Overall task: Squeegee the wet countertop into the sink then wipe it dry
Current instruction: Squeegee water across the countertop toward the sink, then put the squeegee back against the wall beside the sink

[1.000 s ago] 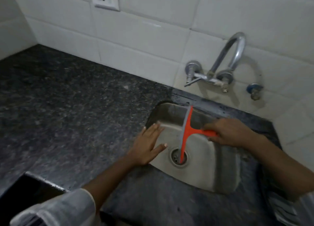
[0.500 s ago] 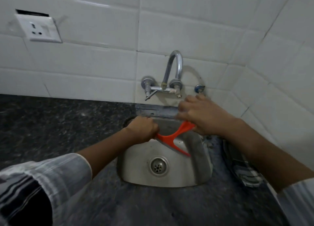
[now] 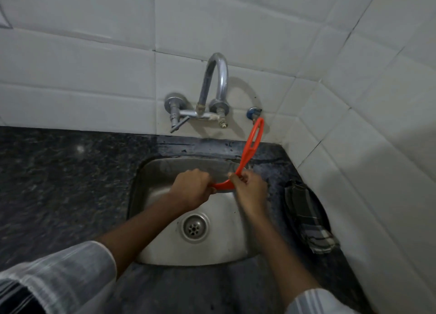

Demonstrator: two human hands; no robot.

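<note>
Both hands hold the orange squeegee (image 3: 251, 148) over the steel sink (image 3: 165, 250). Its looped handle points up and away toward the tiled wall, ending near the blue valve (image 3: 253, 112). My left hand (image 3: 192, 189) is closed around one end of the squeegee's head. My right hand (image 3: 250, 191) pinches the head where the handle joins it. The blade itself is hidden by my fingers. The dark speckled countertop (image 3: 66, 179) stretches to the left of the sink. A folded checked cloth (image 3: 306, 217) lies on the counter to the right of the sink.
A chrome tap (image 3: 213, 89) is mounted on the white tiled wall above the sink. The tiled side wall (image 3: 368, 172) closes in on the right. The drain (image 3: 194, 227) sits at the sink's middle.
The handle has swung up toward the wall. My right hand has dropped from near the tap to the squeegee's head, and my left hand has shifted right, still gripping it. The view has tilted downward.
</note>
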